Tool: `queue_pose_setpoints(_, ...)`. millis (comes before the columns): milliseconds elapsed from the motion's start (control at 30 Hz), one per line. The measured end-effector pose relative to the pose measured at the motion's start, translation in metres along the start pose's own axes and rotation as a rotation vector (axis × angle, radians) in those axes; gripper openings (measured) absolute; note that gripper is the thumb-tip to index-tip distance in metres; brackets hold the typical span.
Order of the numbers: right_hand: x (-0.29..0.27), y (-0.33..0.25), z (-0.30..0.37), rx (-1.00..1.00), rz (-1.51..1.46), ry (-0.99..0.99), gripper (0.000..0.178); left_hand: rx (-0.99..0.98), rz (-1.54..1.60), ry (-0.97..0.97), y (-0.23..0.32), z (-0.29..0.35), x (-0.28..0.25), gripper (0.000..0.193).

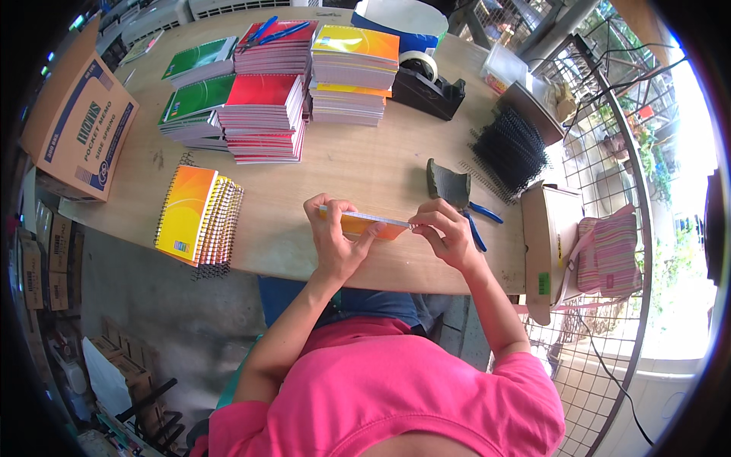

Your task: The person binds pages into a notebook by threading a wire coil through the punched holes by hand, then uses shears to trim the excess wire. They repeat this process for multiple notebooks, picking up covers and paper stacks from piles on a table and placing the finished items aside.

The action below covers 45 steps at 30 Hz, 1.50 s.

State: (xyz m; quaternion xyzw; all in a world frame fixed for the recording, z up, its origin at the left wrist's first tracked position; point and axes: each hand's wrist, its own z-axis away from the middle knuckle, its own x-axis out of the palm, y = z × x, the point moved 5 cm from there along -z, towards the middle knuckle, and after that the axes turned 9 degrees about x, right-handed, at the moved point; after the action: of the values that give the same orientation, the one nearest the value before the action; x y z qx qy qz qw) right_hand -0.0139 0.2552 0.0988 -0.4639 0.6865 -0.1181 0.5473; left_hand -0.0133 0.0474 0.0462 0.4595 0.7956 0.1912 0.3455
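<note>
A small orange-and-yellow notebook (355, 223) is held nearly edge-on above the table's front edge. My left hand (335, 238) is closed round its left part, thumb on the cover and fingers behind. The fingertips of my right hand (448, 233) are pinched together at its right end; whatever is between them is too small to make out. Just beyond my right hand lie blue-handled pliers (486, 212) beside a dark curved holder (448, 185). To the left, a stack of coil-bound yellow notebooks (186, 213) rests near the front edge.
Unbound notebook stacks in green (199, 97), red (263, 93) and yellow (355, 47) fill the back left; blue-handled tools (274, 36) lie on one. A tape dispenser (430, 87), black spiral coils (512, 152) and an open carton (544, 244) line the right. A large carton (87, 118) stands far left.
</note>
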Motion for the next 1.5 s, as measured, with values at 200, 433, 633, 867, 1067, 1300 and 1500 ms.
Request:
queue_pose_setpoints(200, 0.005, -0.002, -0.001, 0.241, 0.007, -0.14, 0.023, 0.02, -0.003, 0.016, 0.0, 0.002, -0.002, 0.063)
queue_pose_setpoints(433, 0.007, -0.02, -0.002, 0.114, 0.217, -0.046, 0.023, 0.052, -0.03, 0.043, 0.002, 0.005, -0.001, 0.06)
queue_pose_setpoints(633, 0.012, -0.018, 0.002, 0.202, 0.313, -0.061, 0.029, 0.063, -0.036, 0.057, 0.005, 0.006, -0.002, 0.058)
queue_pose_setpoints(867, -0.03, 0.058, -0.019, 0.715, 0.746, 0.146, 0.052, 0.074, -0.011, 0.04, 0.01, 0.008, -0.001, 0.056)
queue_pose_setpoints(1067, -0.044, 0.041, -0.053, 0.385, -0.044, -0.309, 0.059, 0.07, 0.067, -0.043, 0.001, 0.002, -0.002, 0.056)
queue_pose_setpoints(1300, -0.015, 0.038, -0.033, 0.436, -0.571, -0.622, 0.068, 0.103, 0.134, -0.098, -0.001, -0.005, 0.0, 0.054)
queue_pose_setpoints(1500, -0.012, 0.035, -0.025, 0.576, -0.457, -0.515, 0.07, 0.093, 0.158, -0.104, 0.004, -0.006, 0.004, 0.054)
